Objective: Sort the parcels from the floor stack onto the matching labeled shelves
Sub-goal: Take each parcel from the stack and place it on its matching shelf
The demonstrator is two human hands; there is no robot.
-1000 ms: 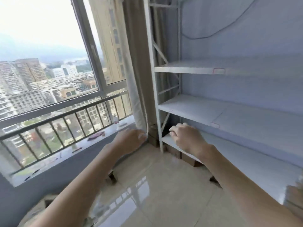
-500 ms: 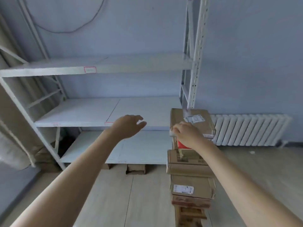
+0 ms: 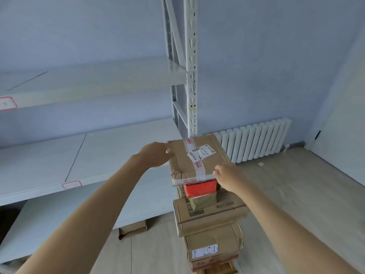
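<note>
- There, your left hand (image 3: 156,155) lay open against the top parcel (image 3: 194,159), fingers spread on its left edge.
- Your right hand (image 3: 230,177) was loosely curled at that parcel's near right corner, fingertips touching the tape, not yet gripping.
- The top parcel crowned the floor stack (image 3: 209,216), resting on a small red box (image 3: 199,187) narrower than itself.
- Its long axis ran away from you, so your hands bracketed it across the short width; both were equally near.
- The labeled shelves (image 3: 83,161) stood left of the top parcel, so I judged the lift would swing leftward.
- The white shipping label (image 3: 205,152) sat on the parcel's top face, its text too small to read.
</note>
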